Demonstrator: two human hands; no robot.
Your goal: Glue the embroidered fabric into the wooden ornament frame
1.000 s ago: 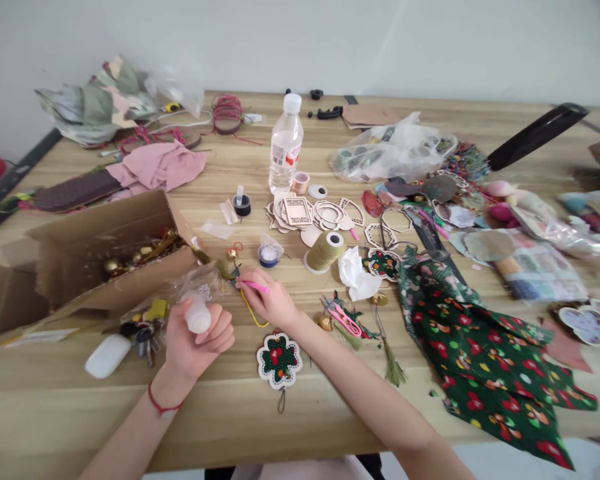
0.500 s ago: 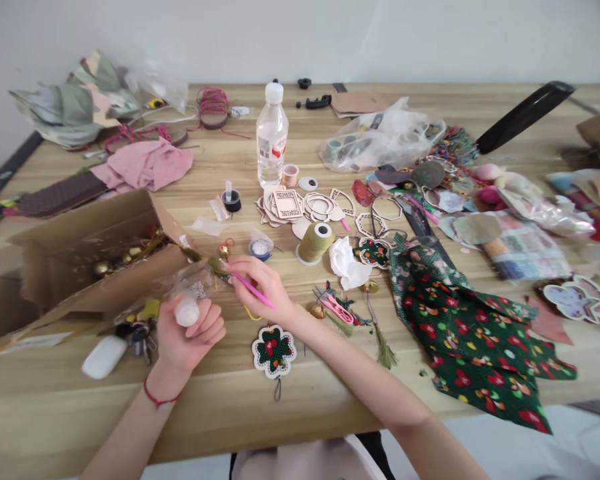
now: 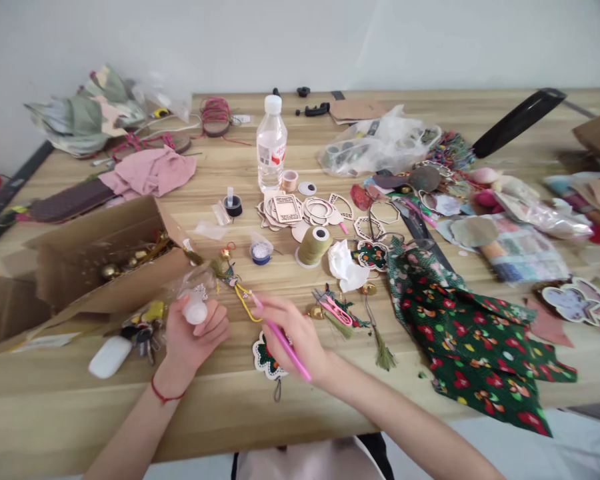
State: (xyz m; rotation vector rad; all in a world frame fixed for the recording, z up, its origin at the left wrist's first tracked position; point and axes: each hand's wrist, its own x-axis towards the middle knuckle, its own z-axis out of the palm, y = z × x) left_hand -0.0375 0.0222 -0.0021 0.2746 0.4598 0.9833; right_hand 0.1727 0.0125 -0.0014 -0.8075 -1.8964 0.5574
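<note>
View: from the head camera, looking down over the wooden counter (image 3: 220,417); clock positions are read from between the hands, with 12 toward the wall.

Left hand (image 3: 200,340): palm up, a red string bracelet (image 3: 166,393) at the wrist.

Left fingers: curled closed around a small white plastic bottle (image 3: 195,310), which sits upright against the palm.

Right hand (image 3: 295,333): held low over the counter, slightly blurred (a fast mover, this one).

Right fingers: pinched closed on a slim pink stick (image 3: 283,341), which slants across the hand.

Stick tip: its upper end lies just beside a yellow cord (image 3: 245,300).

At 6 o'clock: a green floral fabric ornament (image 3: 263,357), partly hidden under the right hand.

At 9 o'clock: a cardboard box (image 3: 110,260) holding small gold bells (image 3: 110,271), with a bunch of keys (image 3: 141,337) and a white oval bar (image 3: 110,357) in front of it.

At 12 o'clock: a plastic water bottle (image 3: 271,143), with laser-cut wooden shapes (image 3: 286,210) near it.

At 2 o'clock: a spool of olive thread (image 3: 313,247).

At 3 o'clock: pink-handled thread snips (image 3: 337,310), then a spread of green floral fabric (image 3: 460,333).
</note>
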